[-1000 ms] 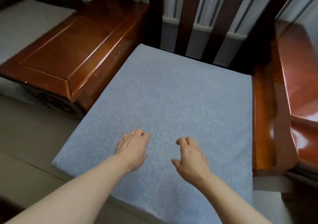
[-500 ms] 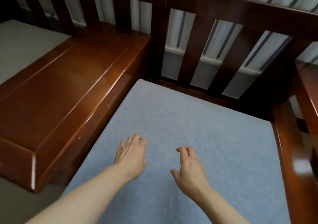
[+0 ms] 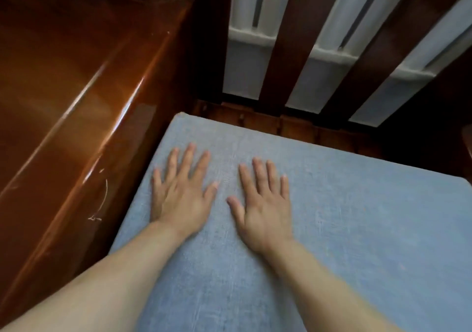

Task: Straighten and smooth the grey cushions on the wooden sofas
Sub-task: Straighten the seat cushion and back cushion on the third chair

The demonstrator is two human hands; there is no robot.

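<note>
While both forearms reach in, the left hand [image 3: 182, 193] and right hand [image 3: 264, 204] lie flat, fingers [image 3: 189, 158] spread straight, on the grey cushion [image 3: 357, 229] (beside the wooden armrest [image 3: 76, 96]), slats [image 3: 291, 50] beyond.

**Materials and finishes**

Cushion [image 3: 357, 229]: grey-blue woven cloth, matt, slightly coarse under my palms. Side cabinet [image 3: 76, 89]: reddish-brown wood, glossy lacquer, pale scratches on its side. Backrest slats [image 3: 288, 38]: dark polished wood.
</note>
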